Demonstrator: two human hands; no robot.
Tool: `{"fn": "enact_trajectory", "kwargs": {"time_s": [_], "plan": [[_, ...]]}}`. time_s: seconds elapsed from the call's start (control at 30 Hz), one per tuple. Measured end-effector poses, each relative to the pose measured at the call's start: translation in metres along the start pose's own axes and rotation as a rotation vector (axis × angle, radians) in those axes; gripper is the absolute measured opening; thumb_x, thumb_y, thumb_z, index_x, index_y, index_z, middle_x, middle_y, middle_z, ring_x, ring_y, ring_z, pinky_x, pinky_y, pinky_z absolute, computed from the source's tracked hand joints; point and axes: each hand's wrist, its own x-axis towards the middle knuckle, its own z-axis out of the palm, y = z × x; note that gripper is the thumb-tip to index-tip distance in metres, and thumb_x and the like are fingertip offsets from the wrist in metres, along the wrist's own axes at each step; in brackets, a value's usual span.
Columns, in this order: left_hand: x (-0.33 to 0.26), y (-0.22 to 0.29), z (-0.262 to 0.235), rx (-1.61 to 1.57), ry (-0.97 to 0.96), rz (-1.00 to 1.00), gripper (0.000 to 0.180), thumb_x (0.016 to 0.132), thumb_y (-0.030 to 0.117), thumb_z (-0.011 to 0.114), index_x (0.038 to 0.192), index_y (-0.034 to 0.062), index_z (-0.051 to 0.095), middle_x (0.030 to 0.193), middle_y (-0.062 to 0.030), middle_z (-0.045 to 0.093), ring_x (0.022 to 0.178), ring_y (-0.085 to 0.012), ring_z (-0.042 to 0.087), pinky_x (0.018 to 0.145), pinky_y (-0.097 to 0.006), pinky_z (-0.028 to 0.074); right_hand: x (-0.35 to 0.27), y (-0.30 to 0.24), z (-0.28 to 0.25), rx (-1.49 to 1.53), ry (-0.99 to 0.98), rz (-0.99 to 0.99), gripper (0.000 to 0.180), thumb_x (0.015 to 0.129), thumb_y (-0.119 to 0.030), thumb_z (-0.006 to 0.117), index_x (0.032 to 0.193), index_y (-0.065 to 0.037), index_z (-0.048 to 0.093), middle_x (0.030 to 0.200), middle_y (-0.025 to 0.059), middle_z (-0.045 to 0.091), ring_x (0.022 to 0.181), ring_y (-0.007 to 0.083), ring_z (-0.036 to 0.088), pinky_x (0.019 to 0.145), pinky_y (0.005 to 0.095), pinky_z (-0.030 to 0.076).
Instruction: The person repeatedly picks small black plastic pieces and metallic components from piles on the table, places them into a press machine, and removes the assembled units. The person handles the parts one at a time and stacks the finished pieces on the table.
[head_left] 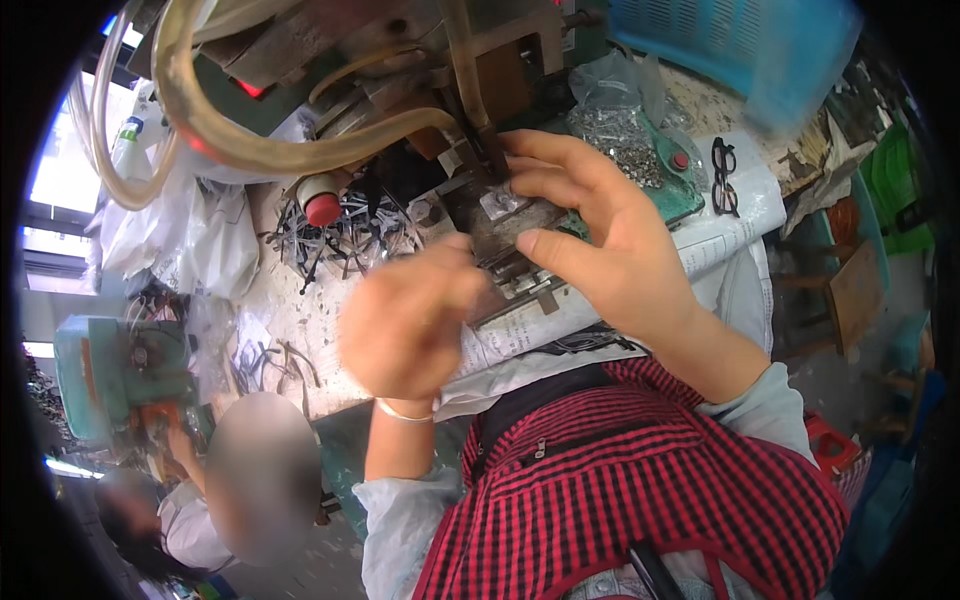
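My right hand (625, 240) reaches over the bed of a bench press machine (480, 225), thumb and fingers apart. Its fingertips are beside the upright tool (490, 155), and nothing shows in its grasp. Under that tool, near the fingers, lies a small shiny plate-like piece (502, 203). Left of the bed is my left hand (410, 325), smeared by motion, its fingertips pointing toward the metal block at the front. Whether it holds anything is hidden by the blur. A heap of thin dark strips (340, 240) lies on the bench beyond it.
Thick yellowed hoses (250, 150) arch over the machine, near a red push button (322, 208). At the right are a bag of small metal parts (620, 130), a green base (680, 205), glasses (724, 177) and a blue basket (735, 45). Another person (195, 525) works at lower left.
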Motion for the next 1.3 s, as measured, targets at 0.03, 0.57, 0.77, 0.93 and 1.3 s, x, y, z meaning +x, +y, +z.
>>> {"fn": "enact_trajectory", "kwargs": {"time_s": [0.03, 0.57, 0.77, 0.93, 1.3], "plan": [[-0.001, 0.007, 0.006, 0.069, -0.053, 0.067, 0.015, 0.084, 0.000, 0.080, 0.096, -0.0008, 0.072, 0.091, -0.0146, 0.077, 0.068, -0.0195, 0.072, 0.061, -0.028, 0.057, 0.003, 0.000, -0.013, -0.144, -0.127, -0.001, 0.059, 0.091, 0.004, 0.062, 0.147, 0.005, 0.046, 0.135, 0.0110, 0.063, 0.124, 0.0210, 0.060, 0.109, 0.0317, 0.044], [-0.022, -0.005, 0.049, 0.144, -0.069, 0.250, 0.028, 0.074, 0.011, 0.088, 0.097, 0.0099, 0.072, 0.094, -0.0069, 0.076, 0.054, -0.0138, 0.058, 0.046, -0.027, 0.040, -0.004, 0.099, -0.162, -0.814, 0.295, -0.014, 0.017, 0.091, -0.007, 0.069, 0.107, -0.002, 0.071, 0.097, 0.0102, 0.073, 0.085, 0.0187, 0.069, 0.079, 0.0299, 0.053], [-0.026, 0.000, 0.046, 0.140, -0.048, 0.196, 0.027, 0.075, 0.012, 0.087, 0.098, 0.0066, 0.073, 0.098, -0.0092, 0.075, 0.058, -0.0147, 0.061, 0.047, -0.029, 0.044, -0.015, 0.099, -0.118, -1.410, 0.159, -0.022, 0.017, 0.081, -0.021, 0.080, 0.090, -0.007, 0.075, 0.093, 0.0123, 0.067, 0.100, 0.0351, 0.062, 0.087, 0.0481, 0.049], [-0.057, 0.038, 0.031, 0.051, -0.007, -0.164, 0.031, 0.073, 0.007, 0.084, 0.103, 0.0076, 0.075, 0.113, -0.0147, 0.076, 0.065, -0.0182, 0.064, 0.056, -0.028, 0.049, -0.021, 0.095, -0.111, -1.398, 0.203, -0.003, 0.011, 0.085, -0.015, 0.074, 0.092, -0.007, 0.073, 0.095, 0.0129, 0.071, 0.094, 0.0336, 0.067, 0.084, 0.0441, 0.052], [-0.078, -0.194, 0.006, 0.846, -0.448, -1.116, 0.034, 0.086, 0.041, 0.075, 0.088, 0.0079, 0.080, 0.092, -0.0174, 0.076, 0.089, -0.0350, 0.075, 0.075, -0.043, 0.058, 0.003, 0.127, -0.155, -0.857, 0.227, -0.041, 0.028, 0.103, -0.016, 0.063, 0.127, -0.003, 0.070, 0.121, 0.0124, 0.074, 0.111, 0.0213, 0.069, 0.098, 0.0326, 0.051]]}}
